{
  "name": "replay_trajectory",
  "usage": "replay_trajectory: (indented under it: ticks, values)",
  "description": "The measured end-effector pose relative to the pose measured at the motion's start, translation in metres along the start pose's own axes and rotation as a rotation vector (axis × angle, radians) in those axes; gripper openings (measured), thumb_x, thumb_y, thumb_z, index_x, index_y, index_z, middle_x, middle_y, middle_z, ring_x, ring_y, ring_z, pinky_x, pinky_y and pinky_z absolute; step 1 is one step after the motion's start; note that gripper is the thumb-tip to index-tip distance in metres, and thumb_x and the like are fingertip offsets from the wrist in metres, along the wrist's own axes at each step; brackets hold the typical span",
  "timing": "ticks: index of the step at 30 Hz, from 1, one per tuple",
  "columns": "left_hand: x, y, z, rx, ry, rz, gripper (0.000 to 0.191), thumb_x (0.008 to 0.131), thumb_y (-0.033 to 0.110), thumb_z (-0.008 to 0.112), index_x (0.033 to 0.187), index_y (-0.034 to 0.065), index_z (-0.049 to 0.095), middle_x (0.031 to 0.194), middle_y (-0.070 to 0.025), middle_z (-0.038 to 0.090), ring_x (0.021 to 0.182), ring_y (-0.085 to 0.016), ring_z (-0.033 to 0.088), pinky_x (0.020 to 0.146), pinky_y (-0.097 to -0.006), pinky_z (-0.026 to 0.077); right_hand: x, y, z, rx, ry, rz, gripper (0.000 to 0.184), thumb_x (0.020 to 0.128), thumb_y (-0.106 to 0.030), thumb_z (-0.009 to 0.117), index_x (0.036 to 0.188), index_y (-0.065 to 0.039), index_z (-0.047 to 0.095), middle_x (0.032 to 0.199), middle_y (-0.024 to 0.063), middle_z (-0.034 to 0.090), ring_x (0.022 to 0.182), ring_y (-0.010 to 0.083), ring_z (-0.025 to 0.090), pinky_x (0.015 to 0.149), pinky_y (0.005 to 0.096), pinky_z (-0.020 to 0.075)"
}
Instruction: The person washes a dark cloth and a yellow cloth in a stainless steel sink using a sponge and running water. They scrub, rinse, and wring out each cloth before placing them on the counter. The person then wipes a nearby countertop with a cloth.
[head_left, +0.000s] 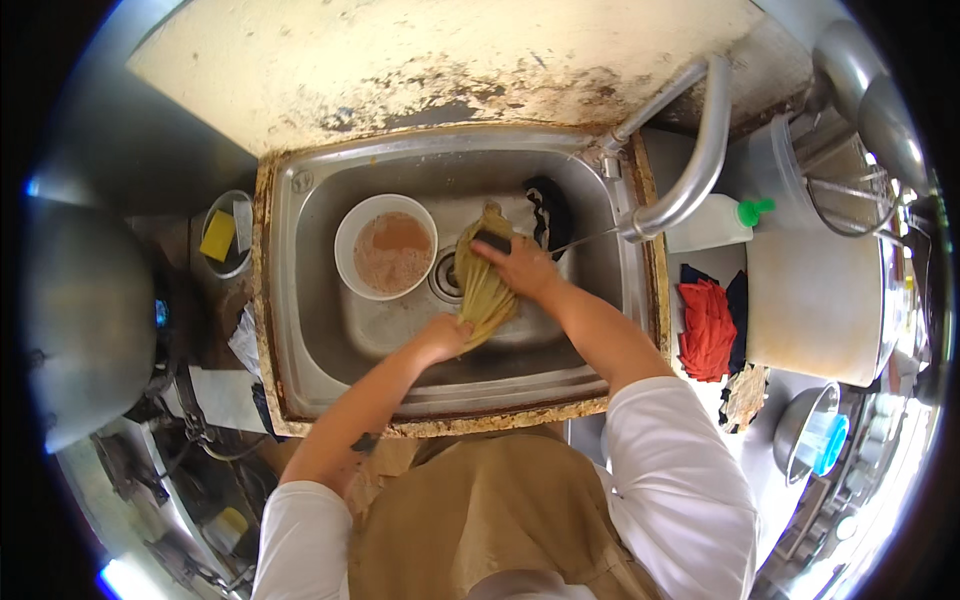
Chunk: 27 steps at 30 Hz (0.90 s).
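Note:
A wet yellow-green cloth (487, 281) hangs gathered between my two hands over the metal sink (390, 341). Its lower end is gripped by my left hand (444, 336). My right hand (525, 264) holds a small dark block-like item (493, 241) against the cloth's upper part; what that item is, I cannot tell. A thin stream of water from the faucet (686, 191) reaches my right hand. Left of the cloth, a white plastic tub (341, 251) with cloudy brownish liquid stands in the basin, next to the drain (446, 276). Black-and-white cloth (550, 212) lies behind my right hand.
A container with a yellow sponge (217, 235) stands left of the sink. On the right are a white bottle with a green cap (712, 223), folded red cloth (705, 330), a metal bowl (802, 435) and a large clear plastic container (769, 176). The stained wall rises behind the sink.

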<state>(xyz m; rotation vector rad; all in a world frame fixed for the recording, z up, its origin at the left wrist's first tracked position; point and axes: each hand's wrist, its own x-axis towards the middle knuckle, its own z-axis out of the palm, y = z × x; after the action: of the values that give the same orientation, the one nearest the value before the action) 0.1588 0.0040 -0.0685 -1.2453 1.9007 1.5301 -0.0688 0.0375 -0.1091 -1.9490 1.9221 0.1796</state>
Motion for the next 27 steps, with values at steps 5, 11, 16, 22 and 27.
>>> replay_trajectory:
  ticks: [5,11,16,22,27]
  values:
    - [-0.019,-0.009,-0.013,0.112,0.053,0.029,0.045,0.092,0.037,0.049,0.104,-0.0038,0.064,0.099,-0.0270,0.064,0.095,-0.041,0.060,0.084,-0.0446,0.045,0.007,-0.004,-0.037,0.179,0.170,0.402,0.062,0.093,-0.027,0.050,0.144,-0.045,0.021,0.110,0.0275,0.044,0.095,0.0428,0.056,0.082,0.0472,0.0501]
    - [-0.002,0.004,-0.014,0.429,0.017,0.228,0.041,0.093,0.034,0.047,0.098,-0.0043,0.062,0.094,-0.0280,0.063,0.092,-0.043,0.060,0.080,-0.0474,0.044,-0.048,-0.068,-0.025,0.182,0.091,0.011,0.059,0.093,-0.027,0.050,0.143,-0.044,0.024,0.115,0.0288,0.043,0.103,0.0448,0.054,0.083,0.0499,0.0493]
    - [-0.075,0.006,-0.025,0.039,0.049,0.164,0.040,0.092,0.034,0.050,0.093,-0.0041,0.060,0.089,-0.0277,0.063,0.086,-0.042,0.061,0.074,-0.0483,0.046,0.005,0.001,-0.026,-0.016,0.102,0.270,0.058,0.094,-0.028,0.046,0.143,-0.047,0.021,0.109,0.0251,0.048,0.098,0.0428,0.057,0.081,0.0495,0.0501]
    - [-0.103,0.013,-0.033,0.240,0.231,0.146,0.039,0.091,0.035,0.053,0.090,-0.0037,0.059,0.081,-0.0259,0.062,0.079,-0.043,0.060,0.073,-0.0476,0.046,0.002,0.017,-0.066,0.419,0.210,0.470,0.070,0.093,-0.036,0.048,0.150,-0.025,0.008,0.113,0.0297,0.053,0.106,0.0432,0.056,0.085,0.0442,0.0492]
    - [-0.092,-0.002,-0.021,0.195,0.308,0.240,0.038,0.090,0.035,0.054,0.096,-0.0026,0.058,0.084,-0.0267,0.062,0.084,-0.044,0.059,0.075,-0.0480,0.046,-0.067,-0.002,-0.098,1.990,0.225,0.465,0.048,0.095,-0.039,0.048,0.127,-0.004,0.047,0.101,0.0147,0.060,0.089,0.0273,0.060,0.079,0.0399,0.0498]
